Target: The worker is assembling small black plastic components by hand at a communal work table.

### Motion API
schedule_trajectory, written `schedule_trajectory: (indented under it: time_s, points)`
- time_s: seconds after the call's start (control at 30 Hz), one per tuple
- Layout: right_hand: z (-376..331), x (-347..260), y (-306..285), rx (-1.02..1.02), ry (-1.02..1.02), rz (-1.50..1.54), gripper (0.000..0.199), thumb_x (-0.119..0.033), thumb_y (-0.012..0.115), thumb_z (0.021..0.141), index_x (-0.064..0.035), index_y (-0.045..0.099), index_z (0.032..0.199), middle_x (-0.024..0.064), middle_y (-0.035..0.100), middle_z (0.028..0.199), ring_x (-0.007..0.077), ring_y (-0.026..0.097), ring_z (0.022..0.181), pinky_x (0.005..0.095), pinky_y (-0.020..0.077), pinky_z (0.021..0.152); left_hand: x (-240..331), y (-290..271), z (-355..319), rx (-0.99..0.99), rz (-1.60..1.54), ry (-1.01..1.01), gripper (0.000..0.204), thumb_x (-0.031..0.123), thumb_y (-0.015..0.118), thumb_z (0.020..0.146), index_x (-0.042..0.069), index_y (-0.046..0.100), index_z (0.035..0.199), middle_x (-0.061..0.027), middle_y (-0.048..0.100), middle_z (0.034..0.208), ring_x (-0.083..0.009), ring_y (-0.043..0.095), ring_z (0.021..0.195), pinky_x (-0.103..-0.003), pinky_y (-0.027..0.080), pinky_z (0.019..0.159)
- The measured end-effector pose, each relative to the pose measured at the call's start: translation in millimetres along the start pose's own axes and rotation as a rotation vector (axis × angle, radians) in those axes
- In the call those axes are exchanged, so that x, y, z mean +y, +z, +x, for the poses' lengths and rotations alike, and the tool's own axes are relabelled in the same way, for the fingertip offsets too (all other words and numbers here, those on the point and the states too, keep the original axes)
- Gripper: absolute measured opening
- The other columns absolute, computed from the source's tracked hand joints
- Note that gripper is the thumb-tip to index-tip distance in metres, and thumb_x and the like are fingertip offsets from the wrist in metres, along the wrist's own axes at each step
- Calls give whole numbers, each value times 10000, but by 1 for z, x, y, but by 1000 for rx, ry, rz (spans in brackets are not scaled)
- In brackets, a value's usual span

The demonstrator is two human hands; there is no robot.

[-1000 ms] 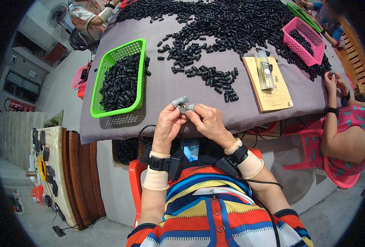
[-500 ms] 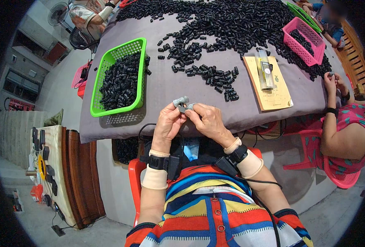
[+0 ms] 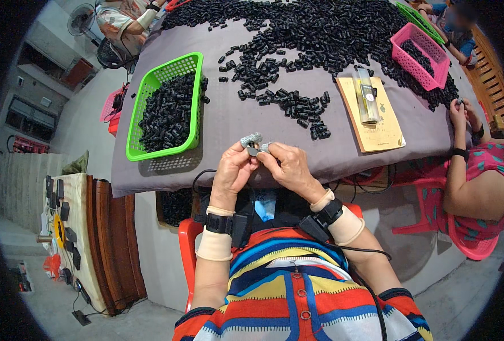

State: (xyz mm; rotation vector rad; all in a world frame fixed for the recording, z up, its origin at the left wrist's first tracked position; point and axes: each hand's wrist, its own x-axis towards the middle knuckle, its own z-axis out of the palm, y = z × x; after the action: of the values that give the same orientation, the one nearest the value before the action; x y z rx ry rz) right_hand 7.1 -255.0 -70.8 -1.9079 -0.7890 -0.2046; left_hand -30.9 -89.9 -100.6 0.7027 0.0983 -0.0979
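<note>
By the near edge of the surface (image 3: 223,122), left hand (image 3: 232,170) and right hand (image 3: 290,167) fingers pinch a small dark piece (image 3: 252,152) (gray wraps (image 3: 251,138) on). Best hold it still, gently.

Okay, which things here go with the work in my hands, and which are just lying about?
Seemingly part of the work:
small dark piece, held between left hand and right hand
heap of black pieces
green basket, holding more black pieces

Seemingly just lying about:
buff booklet
clear case on top of it
fan in the background
</note>
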Motion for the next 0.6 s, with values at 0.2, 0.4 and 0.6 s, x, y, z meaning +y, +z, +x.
schedule_trajectory:
  time_s: [0.2, 0.4, 0.6]
  points:
    - [2, 0, -1, -12, -5, -1, 228, -211, 601, 832, -38, 573, 686, 124, 567, 650, 314, 578, 572, 392, 429, 483, 2, 0, -1, -37, -8, -10, 303, 7, 549, 856, -9, 551, 1159, -79, 624, 942, -123, 572, 746, -228, 473, 650]
    - [4, 0, 0, -4, 4, -21, 225, -214, 597, 834, -41, 571, 692, 120, 569, 653, 315, 580, 581, 394, 432, 486, 1, 5, 1, 49, 72, -2, 268, 48, 534, 889, 7, 563, 1152, -54, 615, 892, -106, 544, 670, -232, 443, 592]
    - [1, -1, 2, 77, 23, 9, 200, -204, 602, 832, -43, 564, 720, 118, 579, 664, 315, 581, 587, 394, 432, 494, 4, 19, -1, 71, 78, -7, 218, 60, 561, 878, 26, 582, 1093, -38, 613, 866, -94, 548, 651, -219, 444, 559]
